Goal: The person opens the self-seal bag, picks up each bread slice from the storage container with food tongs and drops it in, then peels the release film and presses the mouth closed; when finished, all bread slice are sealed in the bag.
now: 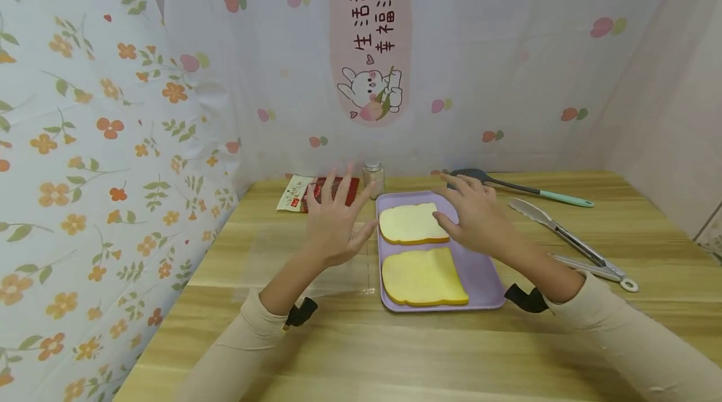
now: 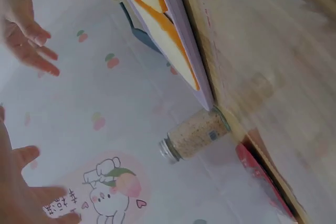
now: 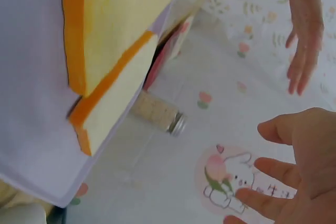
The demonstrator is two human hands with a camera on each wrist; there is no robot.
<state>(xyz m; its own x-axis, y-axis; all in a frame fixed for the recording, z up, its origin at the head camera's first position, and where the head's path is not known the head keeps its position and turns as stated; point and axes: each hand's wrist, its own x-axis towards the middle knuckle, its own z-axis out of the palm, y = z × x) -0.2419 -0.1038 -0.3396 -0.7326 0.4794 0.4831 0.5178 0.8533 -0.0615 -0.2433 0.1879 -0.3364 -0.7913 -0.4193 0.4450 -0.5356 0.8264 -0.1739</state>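
My left hand (image 1: 334, 226) is raised with fingers spread and holds nothing, left of the purple tray (image 1: 482, 283). My right hand (image 1: 474, 217), also empty with its fingers apart, hovers over the tray's right side. Two bread slices with orange-brown crusts lie on the tray: a paler slice (image 1: 408, 224) at the back and a yellower slice (image 1: 423, 278) in front. In the right wrist view, the right hand (image 3: 304, 166) appears apart from the bread. The left wrist view shows the left hand (image 2: 26, 187) not touching the glass jar (image 2: 194, 134) of beige grains.
Behind the left hand lies a red and white packet (image 1: 294, 194). A transparent sheet (image 1: 344, 276) lies left of the tray. On the right are a spatula (image 1: 555, 197) with a mint handle and metal tongs (image 1: 575, 242). Patterned cloth (image 1: 507, 63) hangs behind the table.
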